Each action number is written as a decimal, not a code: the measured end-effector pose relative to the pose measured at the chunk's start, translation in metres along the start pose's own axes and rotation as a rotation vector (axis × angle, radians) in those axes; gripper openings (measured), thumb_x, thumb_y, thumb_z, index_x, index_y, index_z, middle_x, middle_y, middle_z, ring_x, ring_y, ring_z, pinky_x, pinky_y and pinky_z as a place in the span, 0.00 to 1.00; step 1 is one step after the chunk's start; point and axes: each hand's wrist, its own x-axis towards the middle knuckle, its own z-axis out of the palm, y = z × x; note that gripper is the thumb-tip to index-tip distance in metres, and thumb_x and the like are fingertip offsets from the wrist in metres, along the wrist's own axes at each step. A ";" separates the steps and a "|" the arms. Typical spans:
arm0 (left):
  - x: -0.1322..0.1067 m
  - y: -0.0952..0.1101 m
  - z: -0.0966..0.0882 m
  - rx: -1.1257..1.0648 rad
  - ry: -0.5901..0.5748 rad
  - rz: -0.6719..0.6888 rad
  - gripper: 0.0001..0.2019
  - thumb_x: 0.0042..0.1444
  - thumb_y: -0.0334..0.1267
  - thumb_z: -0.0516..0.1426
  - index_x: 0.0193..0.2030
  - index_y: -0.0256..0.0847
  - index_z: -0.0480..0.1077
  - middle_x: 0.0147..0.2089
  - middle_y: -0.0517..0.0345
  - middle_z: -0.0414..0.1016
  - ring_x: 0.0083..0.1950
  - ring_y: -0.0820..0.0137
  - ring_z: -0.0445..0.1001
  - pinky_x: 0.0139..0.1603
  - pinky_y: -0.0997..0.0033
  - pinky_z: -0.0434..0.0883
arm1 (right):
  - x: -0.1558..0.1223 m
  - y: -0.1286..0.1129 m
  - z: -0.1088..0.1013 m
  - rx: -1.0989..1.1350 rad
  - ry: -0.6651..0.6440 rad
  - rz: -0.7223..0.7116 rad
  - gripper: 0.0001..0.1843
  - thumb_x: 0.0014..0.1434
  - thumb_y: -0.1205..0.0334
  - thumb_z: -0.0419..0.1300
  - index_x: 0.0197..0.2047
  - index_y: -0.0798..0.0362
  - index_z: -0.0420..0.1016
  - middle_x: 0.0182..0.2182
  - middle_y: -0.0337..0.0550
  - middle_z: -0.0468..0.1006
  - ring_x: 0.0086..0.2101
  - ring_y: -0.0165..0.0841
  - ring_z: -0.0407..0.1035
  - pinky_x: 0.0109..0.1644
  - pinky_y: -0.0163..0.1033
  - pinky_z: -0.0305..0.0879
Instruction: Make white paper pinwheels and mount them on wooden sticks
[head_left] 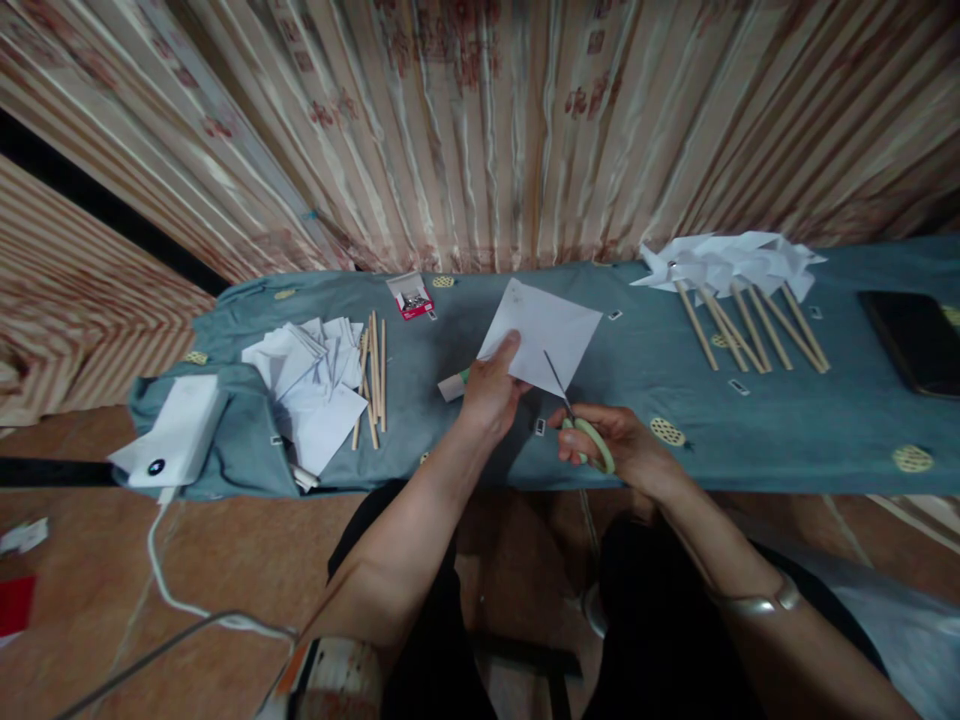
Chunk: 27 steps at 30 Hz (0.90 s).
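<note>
My left hand (491, 385) pinches the near-left corner of a white square paper sheet (544, 330), holding it above the blue-cloth table (787, 420). My right hand (619, 445) grips green-handled scissors (581, 425). Their thin blades reach up across the sheet's lower middle. A glue stick (452, 384) lies just left of my left hand on the cloth.
A stack of white paper squares (311, 385) and loose wooden sticks (373, 378) lie at the left. A small box of pins (410, 296) sits at the back. Finished paper pinwheels on sticks (739, 290) lie at the right, beside a dark phone (915, 340). A white device with cable (172, 430) sits far left.
</note>
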 end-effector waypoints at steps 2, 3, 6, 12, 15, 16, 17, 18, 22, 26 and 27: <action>0.002 0.003 -0.002 -0.021 0.008 0.025 0.06 0.53 0.36 0.64 0.36 0.35 0.74 0.33 0.55 0.80 0.39 0.67 0.79 0.47 0.65 0.73 | -0.003 -0.001 -0.004 -0.030 -0.036 0.019 0.27 0.40 0.40 0.71 0.32 0.54 0.76 0.20 0.37 0.74 0.20 0.25 0.64 0.21 0.32 0.58; 0.004 0.006 -0.003 -0.032 0.011 0.034 0.06 0.53 0.35 0.64 0.36 0.36 0.74 0.33 0.55 0.80 0.40 0.66 0.79 0.48 0.64 0.73 | -0.004 -0.001 -0.007 -0.042 -0.054 0.023 0.27 0.40 0.40 0.71 0.32 0.54 0.75 0.20 0.38 0.74 0.20 0.26 0.64 0.22 0.32 0.58; 0.007 0.012 -0.007 -0.057 0.025 0.046 0.06 0.52 0.34 0.64 0.36 0.36 0.74 0.34 0.55 0.81 0.43 0.66 0.79 0.51 0.62 0.73 | -0.009 -0.003 -0.019 -0.067 -0.100 0.046 0.27 0.41 0.39 0.71 0.31 0.55 0.75 0.21 0.39 0.74 0.20 0.26 0.64 0.22 0.33 0.59; 0.006 0.012 -0.012 -0.003 -0.018 0.029 0.10 0.48 0.35 0.66 0.37 0.35 0.74 0.37 0.50 0.82 0.46 0.62 0.79 0.50 0.62 0.74 | -0.010 -0.004 -0.046 -0.037 0.158 0.009 0.30 0.37 0.37 0.72 0.34 0.54 0.77 0.23 0.41 0.77 0.22 0.27 0.66 0.23 0.32 0.60; 0.003 0.004 -0.012 0.073 -0.064 -0.025 0.10 0.48 0.36 0.66 0.36 0.34 0.74 0.36 0.50 0.81 0.43 0.61 0.79 0.47 0.62 0.74 | -0.004 -0.003 -0.058 0.020 0.388 -0.100 0.30 0.35 0.37 0.73 0.34 0.52 0.78 0.25 0.43 0.80 0.24 0.29 0.69 0.24 0.32 0.61; 0.002 0.002 -0.012 0.097 -0.088 -0.042 0.10 0.48 0.36 0.65 0.36 0.34 0.74 0.35 0.50 0.81 0.41 0.62 0.79 0.45 0.63 0.74 | -0.001 -0.002 -0.061 0.041 0.433 -0.124 0.30 0.35 0.38 0.73 0.35 0.51 0.78 0.26 0.43 0.81 0.24 0.29 0.69 0.24 0.32 0.62; 0.000 -0.001 -0.012 0.123 -0.116 -0.059 0.09 0.48 0.36 0.65 0.36 0.34 0.75 0.34 0.51 0.80 0.39 0.63 0.78 0.42 0.64 0.74 | 0.001 -0.001 -0.064 0.059 0.461 -0.142 0.29 0.35 0.39 0.73 0.35 0.51 0.78 0.27 0.42 0.81 0.24 0.29 0.70 0.25 0.33 0.62; -0.001 -0.004 -0.012 0.150 -0.144 -0.072 0.09 0.48 0.36 0.65 0.35 0.34 0.75 0.34 0.51 0.80 0.36 0.65 0.78 0.40 0.66 0.73 | 0.003 0.000 -0.066 0.071 0.476 -0.158 0.28 0.35 0.40 0.74 0.35 0.50 0.78 0.26 0.41 0.80 0.24 0.29 0.70 0.25 0.33 0.62; -0.004 -0.014 -0.014 0.302 -0.221 -0.110 0.09 0.47 0.38 0.66 0.30 0.33 0.76 0.28 0.53 0.77 0.28 0.70 0.72 0.33 0.70 0.69 | 0.007 0.002 -0.070 0.067 0.446 -0.180 0.24 0.37 0.44 0.75 0.35 0.49 0.80 0.22 0.34 0.75 0.23 0.27 0.65 0.26 0.32 0.60; -0.007 -0.018 -0.016 0.409 -0.282 -0.078 0.10 0.42 0.39 0.67 0.29 0.33 0.76 0.28 0.52 0.78 0.28 0.69 0.71 0.32 0.70 0.67 | 0.006 -0.001 -0.063 0.120 0.325 -0.088 0.23 0.34 0.50 0.76 0.35 0.49 0.80 0.22 0.33 0.75 0.22 0.26 0.63 0.24 0.32 0.57; -0.008 -0.018 -0.017 0.433 -0.295 -0.067 0.10 0.42 0.38 0.67 0.29 0.34 0.77 0.28 0.52 0.78 0.29 0.68 0.72 0.32 0.70 0.67 | 0.005 -0.002 -0.060 0.139 0.291 -0.057 0.24 0.33 0.51 0.77 0.34 0.49 0.80 0.23 0.33 0.75 0.22 0.26 0.64 0.24 0.32 0.57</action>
